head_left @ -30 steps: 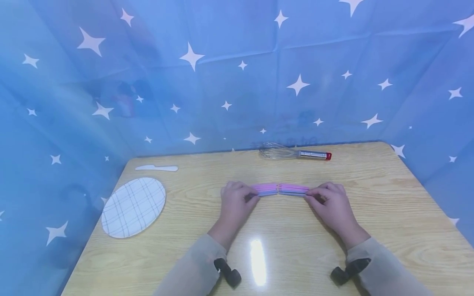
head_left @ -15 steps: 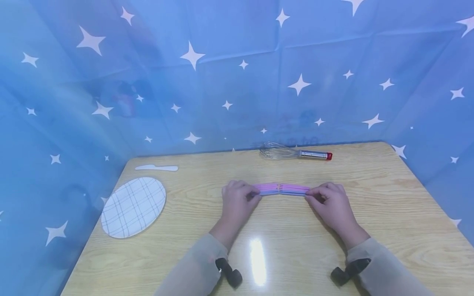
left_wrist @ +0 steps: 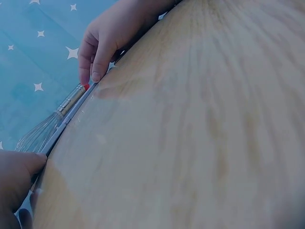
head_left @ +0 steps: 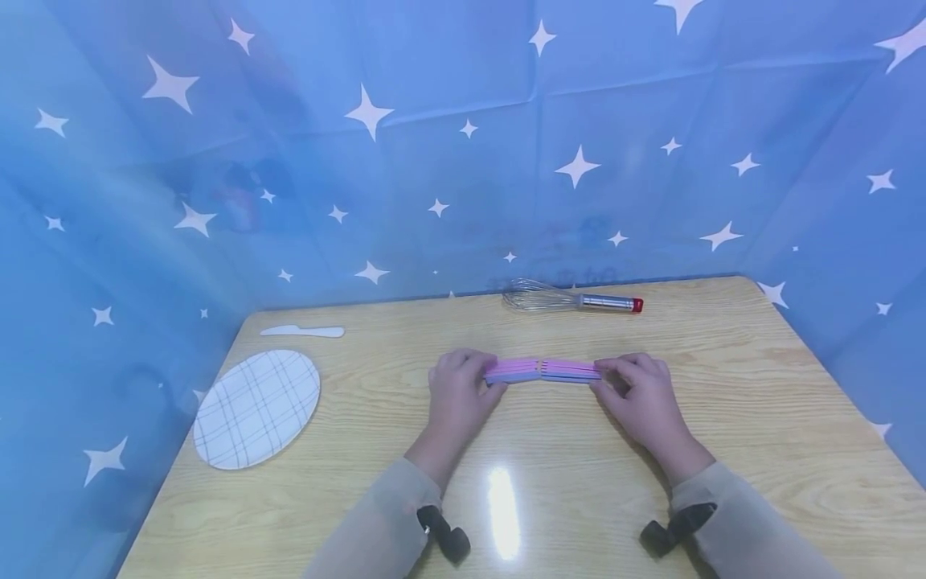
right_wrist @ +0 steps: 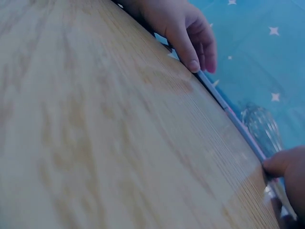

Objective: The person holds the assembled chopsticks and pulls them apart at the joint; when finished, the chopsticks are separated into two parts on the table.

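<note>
Two short rows of slim pink and blue pencils lie end to end across the middle of the wooden table, their narrow tips meeting at the centre. My left hand [head_left: 459,398] holds the outer end of the left pencils [head_left: 514,369] between thumb and forefinger. At the opposite end, my right hand [head_left: 642,398] pinches the right pencils [head_left: 570,371] the same way, thumb along the near edge. From the left wrist view, the right hand's thumb [left_wrist: 96,76] presses close to the tabletop at the row's end.
Behind the pencils lies a wire whisk [head_left: 571,301] with a red-tipped handle. A white checked oval plate [head_left: 256,408] rests at the left, with a white knife [head_left: 302,330] beyond it. A blue star-patterned curtain [head_left: 463,161] stands behind the wooden table [head_left: 564,498].
The left fingers have spread off the pencils' faces toward their outer end, so more of the left row shows. The right fingertips have opened slightly too. The pencils stay almost in place.
</note>
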Demonstrator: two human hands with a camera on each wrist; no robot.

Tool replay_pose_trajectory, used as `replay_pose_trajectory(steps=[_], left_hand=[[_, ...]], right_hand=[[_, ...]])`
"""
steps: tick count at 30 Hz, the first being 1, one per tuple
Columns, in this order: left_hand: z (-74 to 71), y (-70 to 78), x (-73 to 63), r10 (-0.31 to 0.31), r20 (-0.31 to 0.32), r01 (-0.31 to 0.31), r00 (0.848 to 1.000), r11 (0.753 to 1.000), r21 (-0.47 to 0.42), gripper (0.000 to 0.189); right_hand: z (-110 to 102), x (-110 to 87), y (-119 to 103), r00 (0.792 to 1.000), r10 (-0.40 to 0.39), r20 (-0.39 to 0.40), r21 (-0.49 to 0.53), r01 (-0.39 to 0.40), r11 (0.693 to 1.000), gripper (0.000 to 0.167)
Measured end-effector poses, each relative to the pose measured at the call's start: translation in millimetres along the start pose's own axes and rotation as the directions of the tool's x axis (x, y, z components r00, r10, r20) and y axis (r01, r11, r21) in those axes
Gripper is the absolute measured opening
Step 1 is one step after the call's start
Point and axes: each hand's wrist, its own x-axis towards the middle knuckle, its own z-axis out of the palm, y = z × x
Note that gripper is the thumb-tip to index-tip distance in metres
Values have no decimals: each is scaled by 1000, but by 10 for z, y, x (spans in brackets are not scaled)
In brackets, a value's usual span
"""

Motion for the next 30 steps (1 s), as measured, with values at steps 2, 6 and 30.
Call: replay_pose_trajectory(steps=[2,6,30], left_hand=[[-5,-8,2,-7,20,7,1000,1000,12,40],[-8,-14,2,-10,37,8,999,999,38,41],[-34,-33,-57,-116,100,131,988,977,-166,79]], right_hand=[[3,1,-3,1000,8,12,-6,-8,1000,31],[7,5,-11,1000,16,25,-21,-15,1000,32],[32,-39,11,998,59,14,83,-60,995,29]])
